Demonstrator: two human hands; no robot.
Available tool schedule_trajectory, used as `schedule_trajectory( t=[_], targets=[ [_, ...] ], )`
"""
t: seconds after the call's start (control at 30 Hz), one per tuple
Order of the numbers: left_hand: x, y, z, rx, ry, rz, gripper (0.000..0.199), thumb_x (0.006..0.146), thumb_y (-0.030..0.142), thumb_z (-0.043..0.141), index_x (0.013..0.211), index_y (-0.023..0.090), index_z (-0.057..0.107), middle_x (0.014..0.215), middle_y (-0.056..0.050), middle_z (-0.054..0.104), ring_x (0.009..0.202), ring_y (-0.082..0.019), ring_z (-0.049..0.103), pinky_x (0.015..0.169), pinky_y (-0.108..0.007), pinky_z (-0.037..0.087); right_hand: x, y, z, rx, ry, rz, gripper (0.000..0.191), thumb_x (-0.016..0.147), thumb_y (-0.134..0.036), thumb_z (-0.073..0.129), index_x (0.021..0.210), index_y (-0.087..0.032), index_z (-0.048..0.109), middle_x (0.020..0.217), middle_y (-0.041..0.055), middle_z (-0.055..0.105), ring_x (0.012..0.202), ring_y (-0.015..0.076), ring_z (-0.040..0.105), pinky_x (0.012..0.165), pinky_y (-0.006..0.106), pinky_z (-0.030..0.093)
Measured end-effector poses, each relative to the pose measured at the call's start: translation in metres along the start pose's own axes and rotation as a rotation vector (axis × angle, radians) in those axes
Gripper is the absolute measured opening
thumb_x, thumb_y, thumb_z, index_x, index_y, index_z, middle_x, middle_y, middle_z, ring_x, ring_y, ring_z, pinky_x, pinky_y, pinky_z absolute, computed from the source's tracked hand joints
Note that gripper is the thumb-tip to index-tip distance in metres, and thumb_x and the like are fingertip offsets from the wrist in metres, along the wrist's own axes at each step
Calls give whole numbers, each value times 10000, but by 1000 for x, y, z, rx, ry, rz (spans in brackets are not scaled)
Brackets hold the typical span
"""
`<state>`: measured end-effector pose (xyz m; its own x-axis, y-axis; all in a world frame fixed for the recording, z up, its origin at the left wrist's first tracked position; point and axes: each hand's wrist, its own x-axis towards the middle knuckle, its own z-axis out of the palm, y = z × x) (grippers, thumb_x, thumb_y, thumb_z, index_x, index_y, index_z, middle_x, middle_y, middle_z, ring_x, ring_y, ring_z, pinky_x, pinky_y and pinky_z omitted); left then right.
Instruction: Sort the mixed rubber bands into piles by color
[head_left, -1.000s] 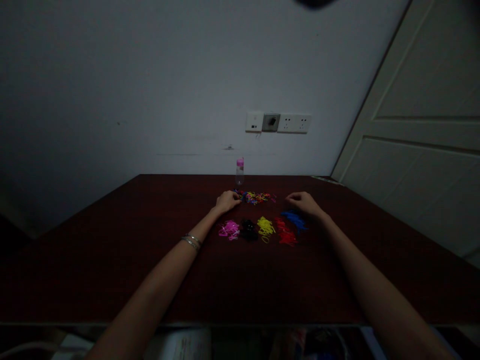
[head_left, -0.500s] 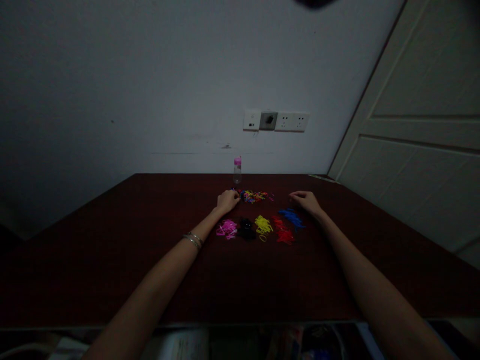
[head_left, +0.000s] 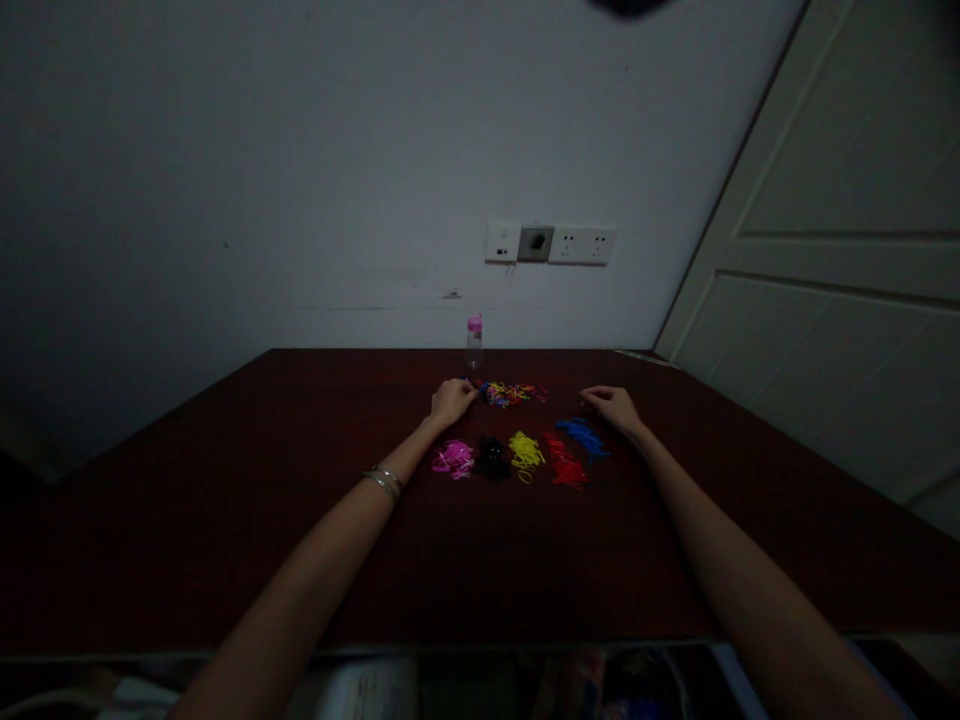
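Multicoloured bands [head_left: 507, 394] between hands [head_left: 453, 401] (nearer left)

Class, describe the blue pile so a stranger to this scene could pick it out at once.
On the dark reddish table, find the row of single-colour piles nearer the viewer than the mixed pile. Go to the row's right-hand end, just below the right hand in the picture. The blue pile lies there, the only all-blue one, beside the red pile.

1. The black bands [head_left: 493, 460] are looking glossy.
2. The bracelets [head_left: 384, 481] are gleaming like metal.
3. The bottle [head_left: 474, 352] is looking like clear plastic.
4. The table [head_left: 465, 570] is resembling smooth wood.
5. The wall [head_left: 337, 180] is looking matt.
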<state>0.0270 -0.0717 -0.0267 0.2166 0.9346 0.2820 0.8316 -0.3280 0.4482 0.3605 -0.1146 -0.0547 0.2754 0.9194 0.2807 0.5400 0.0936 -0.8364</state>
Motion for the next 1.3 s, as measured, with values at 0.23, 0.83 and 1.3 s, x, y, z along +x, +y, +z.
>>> schedule_trajectory(
  t=[0.23,0.83,1.3],
  targets=[
    [7,-3,-1,-145,68,-32,248,771,314,545,923,204,707,943,-68,680,851,-173,595,719,-228,423,3,6,1,-46,10,-19,333,674,-376,564,838,-116,693,678,75,684,603,171,607,541,251,444],
    [1,54,-11,-471,-264,313,231,679,266,604,784,92,715,693,-51,652,624,-106,520,604,-215,390,1,4,2,-83,-30,-40,319,689,-367,539,825,-120,687,675,69,677,623,173,602,566,254,433],
    [-18,137,45,-184,-373,502,205,688,293,602,812,183,721,704,-14,647,628,-107,536,605,-201,393,4,6,5,-75,-29,-71,275,685,-310,551,826,-122,693,701,68,690,651,176,619,605,257,466]
  ],
)
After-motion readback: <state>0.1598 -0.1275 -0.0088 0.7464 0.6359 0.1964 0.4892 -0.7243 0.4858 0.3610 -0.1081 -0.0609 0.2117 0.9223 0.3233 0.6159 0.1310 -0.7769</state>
